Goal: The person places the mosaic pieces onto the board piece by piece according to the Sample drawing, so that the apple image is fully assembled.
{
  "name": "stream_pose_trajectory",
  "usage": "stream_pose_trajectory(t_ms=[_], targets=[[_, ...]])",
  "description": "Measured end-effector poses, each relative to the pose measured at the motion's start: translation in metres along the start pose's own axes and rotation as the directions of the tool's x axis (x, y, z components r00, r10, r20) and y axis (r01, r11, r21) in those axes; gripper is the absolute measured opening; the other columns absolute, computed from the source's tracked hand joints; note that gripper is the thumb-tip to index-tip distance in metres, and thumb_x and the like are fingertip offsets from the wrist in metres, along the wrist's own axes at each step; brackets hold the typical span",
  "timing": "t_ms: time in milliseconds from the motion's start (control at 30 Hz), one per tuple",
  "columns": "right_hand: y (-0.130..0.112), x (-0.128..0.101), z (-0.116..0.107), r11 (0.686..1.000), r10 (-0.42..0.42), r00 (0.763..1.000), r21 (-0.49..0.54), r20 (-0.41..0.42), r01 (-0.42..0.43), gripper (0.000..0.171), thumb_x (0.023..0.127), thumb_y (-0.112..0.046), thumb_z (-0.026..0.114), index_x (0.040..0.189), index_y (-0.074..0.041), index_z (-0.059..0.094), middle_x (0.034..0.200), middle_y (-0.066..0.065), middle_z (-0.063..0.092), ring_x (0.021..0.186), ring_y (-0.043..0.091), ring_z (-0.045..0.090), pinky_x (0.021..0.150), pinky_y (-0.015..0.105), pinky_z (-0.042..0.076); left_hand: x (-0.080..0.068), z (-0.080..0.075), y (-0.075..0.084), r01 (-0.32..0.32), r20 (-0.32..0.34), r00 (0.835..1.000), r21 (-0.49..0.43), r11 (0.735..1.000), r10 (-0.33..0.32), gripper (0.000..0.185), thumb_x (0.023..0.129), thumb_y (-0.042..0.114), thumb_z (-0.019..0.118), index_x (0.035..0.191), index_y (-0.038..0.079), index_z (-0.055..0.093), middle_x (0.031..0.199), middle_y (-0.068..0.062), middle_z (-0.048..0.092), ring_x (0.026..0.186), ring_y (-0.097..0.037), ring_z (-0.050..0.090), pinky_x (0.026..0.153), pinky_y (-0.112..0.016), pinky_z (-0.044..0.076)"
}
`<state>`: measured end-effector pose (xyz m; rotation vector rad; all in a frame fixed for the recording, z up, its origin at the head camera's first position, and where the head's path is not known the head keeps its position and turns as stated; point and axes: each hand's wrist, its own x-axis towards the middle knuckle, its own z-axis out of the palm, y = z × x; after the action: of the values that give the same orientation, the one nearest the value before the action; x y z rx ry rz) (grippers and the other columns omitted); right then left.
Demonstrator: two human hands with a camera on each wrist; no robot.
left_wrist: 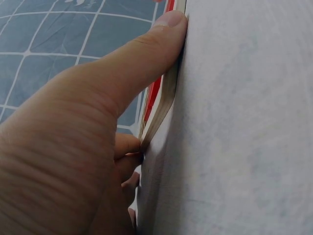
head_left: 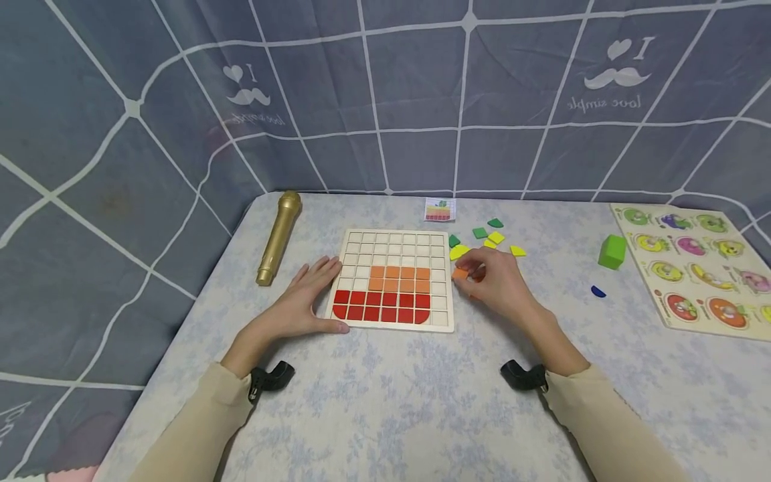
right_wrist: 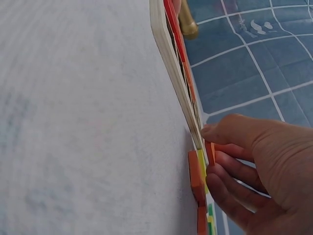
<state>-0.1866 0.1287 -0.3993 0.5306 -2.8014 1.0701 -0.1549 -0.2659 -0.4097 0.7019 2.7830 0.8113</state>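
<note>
Pinching an orange tile (head_left: pixel 460 273), the right hand (head_left: pixel 496 281) is just right of the board (head_left: pixel 394 249); the spread left hand (head_left: pixel 301 304) touches its left edge

The left hand (left_wrist: pixel 73 132) stretches its thumb (left_wrist: pixel 146 51) along the near edge of a pale board (left_wrist: pixel 167 95), where red pieces (left_wrist: pixel 154 93) show, its other fingers (left_wrist: pixel 128 144) by the corner. A mottled whitish surface (left_wrist: pixel 239 117) fills the right; a blue, white-lined backdrop (left_wrist: pixel 54 36) stands at upper left.
</note>
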Motion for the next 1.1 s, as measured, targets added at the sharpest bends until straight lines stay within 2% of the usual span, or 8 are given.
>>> stream_pose_trajectory(t_ms=[400, 667, 933, 1100], targets=[[-0.001, 0.001, 0.001, 1.0, -0.028, 1.0, -0.004, -0.007, 0.028, 0.021, 0.087, -0.01, 0.083, 0.107, -0.003, 0.078, 0.099, 0.011, 0.074, 0.083, 0.025, 0.071, 0.077, 0.04, 0.063, 0.002, 0.002, -0.001, -0.006, 0.006, 1.0, -0.001, 1.0, 0.006, 0.126, 0.077, 0.047, 0.094, 0.167, 0.0, 0.02, 0.176, -0.018, 0.016, 0.165, -0.037, 0.006, 0.133, -0.06, 0.0], [-0.017, 0.01, 0.005, 0.995, -0.091, 0.995, 0.05, 0.031, 0.09, 0.022, 0.086, -0.008, 0.085, 0.107, -0.002, 0.078, 0.101, 0.01, 0.075, 0.09, 0.025, 0.073, 0.082, 0.042, 0.065, 0.0, 0.002, -0.002, 0.004, 0.007, 1.0, 0.008, 1.0, -0.004, 0.125, 0.077, 0.047, 0.093, 0.168, 0.002, 0.019, 0.176, -0.017, 0.016, 0.165, -0.037, 0.005, 0.133, -0.06, 0.0], [-0.053, 0.034, 0.033, 0.985, -0.168, 0.979, 0.056, 0.114, 0.163, 0.021, 0.089, -0.012, 0.085, 0.106, -0.003, 0.078, 0.101, 0.009, 0.076, 0.091, 0.023, 0.07, 0.082, 0.038, 0.062, 0.001, 0.0, -0.002, -0.006, -0.004, 1.0, 0.011, 1.0, 0.006, 0.125, 0.077, 0.046, 0.094, 0.167, 0.0, 0.02, 0.176, -0.018, 0.017, 0.165, -0.039, 0.006, 0.133, -0.061, 0.0], [-0.072, 0.051, 0.055, 0.988, -0.156, 0.974, 0.038, 0.164, 0.152, 0.02, 0.09, -0.015, 0.085, 0.107, -0.007, 0.078, 0.1, 0.005, 0.074, 0.091, 0.021, 0.068, 0.082, 0.034, 0.06, 0.001, 0.001, -0.001, -0.007, -0.003, 1.0, 0.004, 1.0, 0.007, 0.124, 0.077, 0.045, 0.094, 0.167, 0.0, 0.021, 0.176, -0.018, 0.017, 0.165, -0.038, 0.006, 0.133, -0.06, 0.0]])
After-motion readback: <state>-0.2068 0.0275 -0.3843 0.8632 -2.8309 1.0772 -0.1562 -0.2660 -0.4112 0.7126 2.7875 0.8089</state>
